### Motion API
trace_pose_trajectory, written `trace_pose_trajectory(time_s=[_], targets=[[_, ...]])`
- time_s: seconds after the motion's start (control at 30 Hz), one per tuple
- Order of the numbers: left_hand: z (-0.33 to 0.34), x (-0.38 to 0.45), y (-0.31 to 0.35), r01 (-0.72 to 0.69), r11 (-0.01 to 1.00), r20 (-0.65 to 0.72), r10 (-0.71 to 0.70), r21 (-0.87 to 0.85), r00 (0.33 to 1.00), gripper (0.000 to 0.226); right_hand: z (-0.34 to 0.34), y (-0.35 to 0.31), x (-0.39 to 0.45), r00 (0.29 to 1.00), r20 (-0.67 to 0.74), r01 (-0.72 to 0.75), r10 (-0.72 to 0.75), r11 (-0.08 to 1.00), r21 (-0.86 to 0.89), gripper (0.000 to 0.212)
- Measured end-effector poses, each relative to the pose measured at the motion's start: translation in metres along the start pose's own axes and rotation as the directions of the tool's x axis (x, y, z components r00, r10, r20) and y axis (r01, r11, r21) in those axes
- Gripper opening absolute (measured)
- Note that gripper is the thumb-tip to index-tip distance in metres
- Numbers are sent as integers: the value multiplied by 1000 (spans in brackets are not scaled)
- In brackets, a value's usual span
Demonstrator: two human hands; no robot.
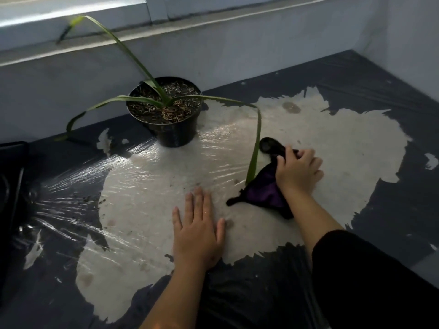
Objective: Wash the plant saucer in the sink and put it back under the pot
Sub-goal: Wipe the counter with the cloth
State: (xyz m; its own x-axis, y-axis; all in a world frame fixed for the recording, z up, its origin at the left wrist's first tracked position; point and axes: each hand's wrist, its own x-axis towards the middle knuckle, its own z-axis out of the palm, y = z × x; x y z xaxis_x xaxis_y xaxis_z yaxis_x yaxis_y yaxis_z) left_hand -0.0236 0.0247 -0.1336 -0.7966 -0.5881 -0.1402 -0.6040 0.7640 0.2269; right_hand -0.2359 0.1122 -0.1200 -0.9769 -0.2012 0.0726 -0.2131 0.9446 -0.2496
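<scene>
A black plastic pot (174,129) with soil and a plant of long green leaves (255,148) stands directly on the floor near the wall; I see no saucer under it. My left hand (198,231) lies flat, fingers straight, pressing on the pale shiny floor patch in front of the pot. To the right of the pot, my right hand (298,170) grips a dark purple-and-black cloth (262,194) against the floor. One leaf tip hangs down beside the cloth.
The floor (370,129) is dark with a large pale patch under glossy film. A low white wall and window ledge (213,48) run behind the pot, a corner wall stands at right. A black object (11,176) sits at the left edge. My dark-clothed knee (370,281) is at lower right.
</scene>
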Motion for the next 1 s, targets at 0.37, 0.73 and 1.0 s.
trace_pose_trajectory(time_s=[0.37, 0.73, 1.0], targets=[[2, 0, 0, -6, 1000, 5, 6, 1, 1000, 75, 6, 17, -12, 749, 46, 662, -661, 750, -10, 48], [0, 0, -2, -6, 999, -12, 6, -34, 1000, 77, 8, -20, -38, 859, 104, 493, -502, 864, 98, 45], [-25, -11, -16, -32, 861, -113, -29, -507, 993, 52, 1, 0, -120, 848, 113, 499, -518, 852, 157, 41]])
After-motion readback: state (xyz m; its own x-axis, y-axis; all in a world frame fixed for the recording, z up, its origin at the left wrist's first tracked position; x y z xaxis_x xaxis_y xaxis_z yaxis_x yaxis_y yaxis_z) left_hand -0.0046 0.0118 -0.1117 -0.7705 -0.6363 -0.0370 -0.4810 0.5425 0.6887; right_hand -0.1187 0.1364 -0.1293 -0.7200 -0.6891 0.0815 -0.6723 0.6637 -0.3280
